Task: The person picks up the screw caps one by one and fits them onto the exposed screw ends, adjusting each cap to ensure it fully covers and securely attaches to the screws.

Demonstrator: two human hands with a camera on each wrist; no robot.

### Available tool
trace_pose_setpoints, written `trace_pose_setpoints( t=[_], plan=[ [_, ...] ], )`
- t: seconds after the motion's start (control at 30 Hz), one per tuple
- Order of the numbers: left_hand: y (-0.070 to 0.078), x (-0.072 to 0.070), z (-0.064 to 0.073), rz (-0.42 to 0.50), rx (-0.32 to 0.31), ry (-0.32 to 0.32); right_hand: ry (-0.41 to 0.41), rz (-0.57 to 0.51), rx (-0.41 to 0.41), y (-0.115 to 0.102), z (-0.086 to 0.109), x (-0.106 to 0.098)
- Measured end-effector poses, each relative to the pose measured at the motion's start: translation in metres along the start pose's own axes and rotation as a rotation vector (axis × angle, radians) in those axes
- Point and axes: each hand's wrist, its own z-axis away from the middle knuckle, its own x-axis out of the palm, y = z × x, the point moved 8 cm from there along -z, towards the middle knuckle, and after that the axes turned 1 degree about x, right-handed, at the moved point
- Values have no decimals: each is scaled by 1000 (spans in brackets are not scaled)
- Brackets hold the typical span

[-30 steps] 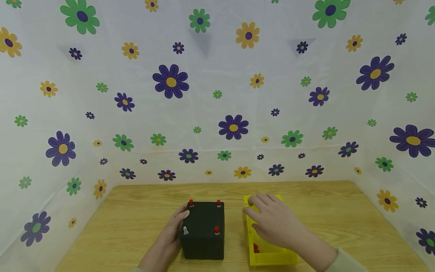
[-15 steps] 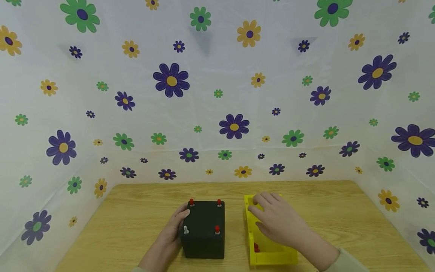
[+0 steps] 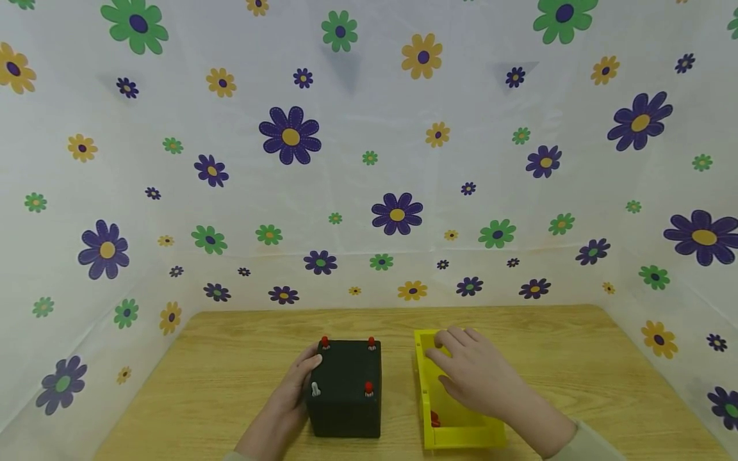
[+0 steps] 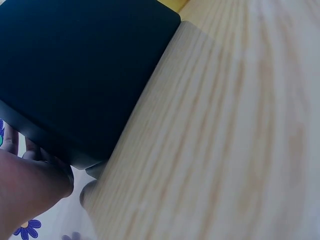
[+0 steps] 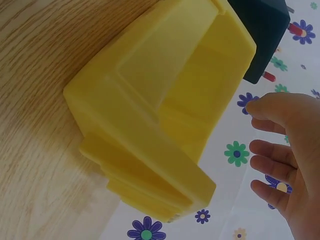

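Observation:
A black box (image 3: 346, 390) stands on the table with a toggle switch near each top corner. Three switches carry red caps; the near-left switch (image 3: 314, 388) is bare silver metal. My left hand (image 3: 286, 398) grips the box from its left side, thumb on the top edge, the other fingers mostly hidden behind it. Above the yellow bin (image 3: 464, 438) hovers my right hand (image 3: 481, 371), its fingers loosely bent and holding nothing. Small red pieces (image 3: 435, 419) lie at the bin's near-left inside corner. The right wrist view shows the fingers (image 5: 272, 162) apart from the bin.
The wooden table (image 3: 242, 346) carries the box and, just right of it, the bin, with a narrow gap between them. A white flower-print cloth (image 3: 346, 179) surrounds the table at the back and both sides.
My right hand has shifted slightly to the right over the bin, and more of the bin's inside shows. The left hand and the box have stayed put.

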Motion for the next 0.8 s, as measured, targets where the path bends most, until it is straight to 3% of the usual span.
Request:
trace_pose_setpoints(
  t=[0.4, 0.7, 0.8],
  plan=[
    [-1, -2, 0, -20, -7, 36, 1, -15, 12, 5, 5, 9],
    [2, 2, 0, 22, 13, -42, -20, -28, 51, 10, 5, 13],
    [2, 3, 1, 27, 12, -41, -33, -26, 59, 11, 6, 14]
  ],
)
